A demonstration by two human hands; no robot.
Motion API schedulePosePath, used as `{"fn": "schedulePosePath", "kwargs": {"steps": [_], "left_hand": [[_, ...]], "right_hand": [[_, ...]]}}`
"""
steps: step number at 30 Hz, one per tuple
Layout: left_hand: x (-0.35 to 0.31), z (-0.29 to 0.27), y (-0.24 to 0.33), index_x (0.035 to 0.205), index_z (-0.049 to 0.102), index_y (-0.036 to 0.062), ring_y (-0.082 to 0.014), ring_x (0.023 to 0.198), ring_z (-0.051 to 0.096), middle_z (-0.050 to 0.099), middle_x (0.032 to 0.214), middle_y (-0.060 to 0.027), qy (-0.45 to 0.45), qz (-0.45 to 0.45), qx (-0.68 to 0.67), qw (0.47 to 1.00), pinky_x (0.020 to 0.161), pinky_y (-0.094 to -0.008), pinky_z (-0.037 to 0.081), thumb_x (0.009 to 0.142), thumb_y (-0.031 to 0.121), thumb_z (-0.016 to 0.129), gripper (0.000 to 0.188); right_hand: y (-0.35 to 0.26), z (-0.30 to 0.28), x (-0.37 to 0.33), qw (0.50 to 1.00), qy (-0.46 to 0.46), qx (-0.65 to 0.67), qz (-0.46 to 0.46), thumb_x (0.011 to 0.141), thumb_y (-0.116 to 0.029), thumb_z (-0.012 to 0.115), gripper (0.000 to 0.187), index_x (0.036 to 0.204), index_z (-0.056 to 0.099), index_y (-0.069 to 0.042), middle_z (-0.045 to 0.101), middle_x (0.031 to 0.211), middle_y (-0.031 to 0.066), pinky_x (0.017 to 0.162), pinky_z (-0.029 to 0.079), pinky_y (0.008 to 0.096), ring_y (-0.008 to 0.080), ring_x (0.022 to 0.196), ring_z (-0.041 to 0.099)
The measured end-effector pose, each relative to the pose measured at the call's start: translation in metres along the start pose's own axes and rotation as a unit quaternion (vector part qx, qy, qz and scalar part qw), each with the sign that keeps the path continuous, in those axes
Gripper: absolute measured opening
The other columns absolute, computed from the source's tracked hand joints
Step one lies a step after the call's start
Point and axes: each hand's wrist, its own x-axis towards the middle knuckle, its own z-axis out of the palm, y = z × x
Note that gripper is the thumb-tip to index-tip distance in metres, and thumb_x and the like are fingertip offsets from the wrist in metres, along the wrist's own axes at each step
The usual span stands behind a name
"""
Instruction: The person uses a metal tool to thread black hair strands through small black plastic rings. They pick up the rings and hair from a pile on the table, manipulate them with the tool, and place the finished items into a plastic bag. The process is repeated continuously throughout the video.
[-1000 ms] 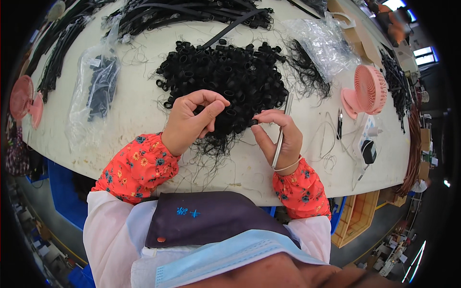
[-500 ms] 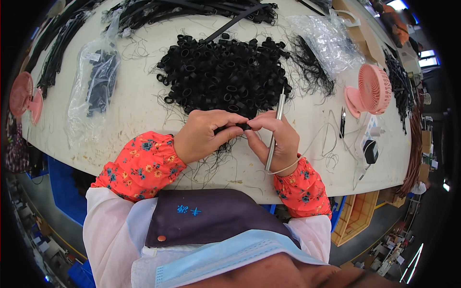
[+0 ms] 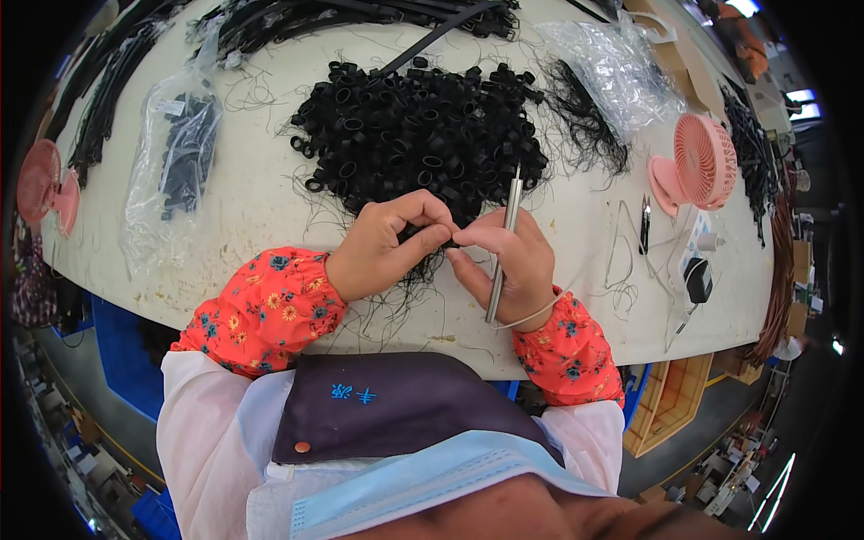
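Observation:
My left hand is closed, thumb and forefinger pinching a small black loop that my fingers mostly cover. The fingertips of my right hand meet it from the other side. That hand also holds a slim silver pen-shaped tool, slanting across the palm with its thin tip pointing away from me. A pale cord runs from the tool's lower end past my wrist. Just beyond my hands lies a big heap of black loops, all short rings. Loose black threads lie under my left hand.
A clear bag with black pieces lies left of the heap. Rightward are a crumpled clear bag, a pink fan, black snips and a power strip. Another pink fan stands far left. Black straps line the back.
The silver tool has shifted slightly left and stands more upright in my right hand. My fingertips have drawn closer together, and less of the black loop shows.

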Motion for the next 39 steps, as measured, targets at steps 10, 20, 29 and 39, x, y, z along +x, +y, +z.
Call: {"fn": "schedulePosePath", "kwargs": {"steps": [10,20,29,39], "left_hand": [[-0.001,-0.004,-0.007,0.100,0.050,0.0022,-0.0107,0.085,0.061,0.064,0.091,-0.0060,-0.010,-0.006,-0.071,0.997,0.077,-0.0254,0.047,0.098,0.014,0.051,0.012],[0.000,-0.005,0.004,0.095,0.053,0.0019,-0.0078,0.078,0.063,0.068,0.081,-0.0056,0.016,-0.047,-0.075,0.996,0.073,-0.0234,0.047,0.097,0.011,0.053,0.009],[-0.001,-0.005,0.004,0.095,0.053,0.0020,-0.0075,0.078,0.063,0.067,0.081,-0.0049,0.016,-0.048,-0.082,0.995,0.073,-0.0232,0.046,0.097,0.011,0.053,0.009],[-0.001,-0.005,0.004,0.096,0.053,0.0017,-0.0074,0.079,0.063,0.065,0.082,-0.0040,0.015,-0.053,-0.086,0.995,0.073,-0.0225,0.046,0.097,0.012,0.053,0.010]], "right_hand": [[-0.010,-0.001,0.000,0.963,0.061,0.223,0.140,0.099,-0.027,0.052,0.036,0.120,0.048,0.001,0.064,0.098,0.0134,0.084,0.048,0.0338,0.0219,0.092,0.061],[-0.003,-0.016,-0.005,0.883,-0.011,0.420,0.209,0.101,-0.019,0.047,0.027,0.110,0.056,0.004,0.063,0.088,0.0109,0.074,0.050,0.0282,0.0141,0.077,0.063],[-0.003,-0.015,-0.005,0.888,-0.014,0.406,0.213,0.101,-0.020,0.048,0.027,0.109,0.057,0.004,0.063,0.089,0.0101,0.072,0.050,0.0276,0.0133,0.077,0.062],[-0.004,-0.014,-0.003,0.890,-0.014,0.408,0.205,0.101,-0.019,0.048,0.026,0.109,0.057,0.003,0.063,0.088,0.0096,0.072,0.049,0.0274,0.0129,0.076,0.062]]}}
